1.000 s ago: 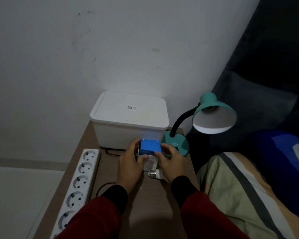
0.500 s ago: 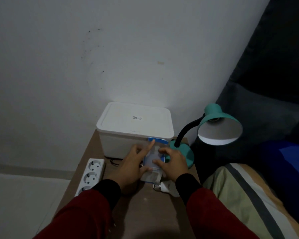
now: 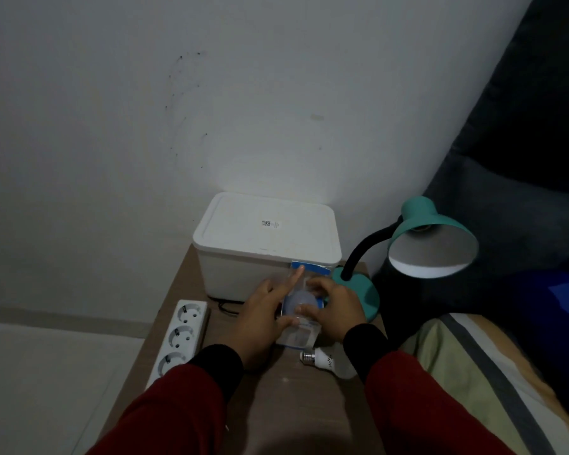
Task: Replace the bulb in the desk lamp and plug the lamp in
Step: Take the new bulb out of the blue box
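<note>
A clear bulb package with blue card edges [image 3: 301, 305] lies tilted on the small brown table [image 3: 296, 399], a bulb visible inside it. My left hand [image 3: 263, 318] holds its left side, the index finger stretched up along it. My right hand [image 3: 337, 307] grips its right side. A loose white bulb [image 3: 326, 361] lies on the table just below the package, screw base to the left. The teal desk lamp [image 3: 432, 238] stands at the table's right, its shade facing down towards me, and I see no bulb in it. Its teal base [image 3: 363, 290] is beside my right hand.
A white lidded box [image 3: 265, 234] stands at the back of the table against the wall. A white power strip [image 3: 181, 336] lies along the table's left edge. A black cord [image 3: 225, 307] runs under the box. A bed with a striped cover [image 3: 493, 372] lies on the right.
The package has turned from showing its blue end to lying with its clear face up. The view has tilted upward, so less of the power strip shows. Both hands keep hold.
</note>
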The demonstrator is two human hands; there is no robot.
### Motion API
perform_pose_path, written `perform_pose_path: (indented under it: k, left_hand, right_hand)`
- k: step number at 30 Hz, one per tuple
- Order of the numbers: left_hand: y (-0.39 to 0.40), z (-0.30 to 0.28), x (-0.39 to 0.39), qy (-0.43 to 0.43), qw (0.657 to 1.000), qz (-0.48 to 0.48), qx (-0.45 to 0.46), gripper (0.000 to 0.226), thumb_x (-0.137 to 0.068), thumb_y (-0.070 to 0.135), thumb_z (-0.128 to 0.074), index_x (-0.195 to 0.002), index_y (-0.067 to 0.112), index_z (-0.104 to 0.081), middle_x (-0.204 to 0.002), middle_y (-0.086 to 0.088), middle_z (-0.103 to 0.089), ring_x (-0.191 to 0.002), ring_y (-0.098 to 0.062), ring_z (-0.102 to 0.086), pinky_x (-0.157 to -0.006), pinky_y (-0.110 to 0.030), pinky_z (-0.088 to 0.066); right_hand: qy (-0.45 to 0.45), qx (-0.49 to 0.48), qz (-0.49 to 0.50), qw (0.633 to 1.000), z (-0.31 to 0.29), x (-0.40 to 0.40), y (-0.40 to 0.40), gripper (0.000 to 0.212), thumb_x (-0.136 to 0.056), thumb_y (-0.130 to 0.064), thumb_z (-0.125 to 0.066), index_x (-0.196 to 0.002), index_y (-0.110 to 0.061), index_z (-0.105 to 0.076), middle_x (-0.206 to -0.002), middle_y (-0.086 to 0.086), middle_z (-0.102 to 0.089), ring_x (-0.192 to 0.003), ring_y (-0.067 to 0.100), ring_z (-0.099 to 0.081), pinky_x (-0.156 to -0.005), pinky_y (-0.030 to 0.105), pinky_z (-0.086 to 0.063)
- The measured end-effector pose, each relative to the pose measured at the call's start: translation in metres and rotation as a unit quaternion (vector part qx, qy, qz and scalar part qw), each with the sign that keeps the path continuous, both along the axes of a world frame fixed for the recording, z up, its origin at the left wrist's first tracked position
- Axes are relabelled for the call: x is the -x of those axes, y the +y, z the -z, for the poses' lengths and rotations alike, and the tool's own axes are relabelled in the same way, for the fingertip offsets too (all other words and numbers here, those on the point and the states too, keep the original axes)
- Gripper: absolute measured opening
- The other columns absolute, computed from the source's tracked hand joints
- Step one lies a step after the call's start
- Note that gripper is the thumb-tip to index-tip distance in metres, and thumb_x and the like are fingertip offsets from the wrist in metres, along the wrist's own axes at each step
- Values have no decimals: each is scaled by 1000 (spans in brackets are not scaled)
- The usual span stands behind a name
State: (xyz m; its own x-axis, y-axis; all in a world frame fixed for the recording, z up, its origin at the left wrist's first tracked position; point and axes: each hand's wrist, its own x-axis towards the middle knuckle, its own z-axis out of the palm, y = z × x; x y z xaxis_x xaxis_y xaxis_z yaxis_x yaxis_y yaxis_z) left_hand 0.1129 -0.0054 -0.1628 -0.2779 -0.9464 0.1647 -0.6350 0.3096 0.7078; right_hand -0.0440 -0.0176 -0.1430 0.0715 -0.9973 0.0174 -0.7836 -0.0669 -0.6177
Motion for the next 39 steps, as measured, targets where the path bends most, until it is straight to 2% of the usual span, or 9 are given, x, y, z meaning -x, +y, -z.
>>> perform_pose_path:
  k: [5,10,14,17,22,25,29,33,39]
  left_hand:
    - [1,0,0,3,1000,-3,-3,89,-84,25,-67,-135,56,-1,-89,6,-34,-85,-8,-41,-88,-20,-40]
    - [5,-2,1,-5,1000,-7,-1,89,-85,25,-66,-139,52,-1,-90,5,-34,-86,-9,-39,-90,-21,-37]
    - [10,-5,3,-15,1000,-12,0,87,-87,24,-64,-144,46,-2,-92,3,-36,-85,-9,-40,-87,-21,-37]
    - [15,-6,5,-22,1000,-20,8,91,-86,21,-65,-145,45,0,-97,1,-40,-87,-12,-44,-89,-26,-42]
    - [22,-11,9,15,999,-38,-3,90,-84,14,-68,-148,38,-10,-126,-3,-47,-116,-15,-46,-103,-27,-36]
    - [21,-13,11,25,997,-66,16,62,-85,16,-66,-141,23,-39,-128,-8,-52,-118,-21,-49,-102,-28,-38]
    - [20,-14,11,36,991,-123,23,32,-89,15,-60,-121,17,-63,-118,-11,-61,-106,-20,-57,-89,-21,-41]
    - [20,-13,11,32,990,-135,13,28,-89,15,-61,-116,16,-67,-117,-12,-60,-105,-21,-57,-87,-16,-36]
    - [22,-7,10,28,990,-138,16,25,-87,19,-64,-111,15,-70,-110,-11,-62,-93,-11,-54,-83,-14,-36]
  right_hand:
    - [-96,62,21,993,-7,2,21,56,-74,-23,-77,-124,-16,-55,-117,7,-60,-101,11,-52,-85,18,-42]
    - [-92,72,-1,993,-12,9,38,61,-81,-19,-71,-136,-27,-46,-111,1,-42,-101,9,-43,-73,-11,-30]
    - [-50,58,-31,997,-13,13,49,54,-91,-23,-58,-140,-36,-39,-132,9,-38,-120,19,-42,-96,12,-35]
    - [-65,75,-15,995,-18,15,54,40,-95,-20,-50,-133,-30,-51,-135,10,-44,-124,20,-44,-100,24,-37]
    - [-276,77,83,954,-32,27,62,19,-91,-27,-55,-104,-41,-59,-125,3,-56,-112,22,-56,-91,42,-54]
    - [-401,47,112,908,-38,32,65,21,-92,-20,-55,-106,-36,-57,-128,10,-53,-112,30,-58,-78,34,-60]
    - [-435,39,136,889,-34,30,63,33,-91,-23,-57,-114,-47,-54,-143,10,-44,-122,33,-53,-98,51,-50]
    - [-418,33,156,894,-29,29,60,41,-92,-20,-55,-133,-26,-49,-139,12,-45,-120,29,-53,-95,45,-53]
    - [-399,29,162,902,-21,26,56,40,-92,-17,-55,-132,-23,-50,-137,10,-46,-117,26,-53,-91,40,-54]
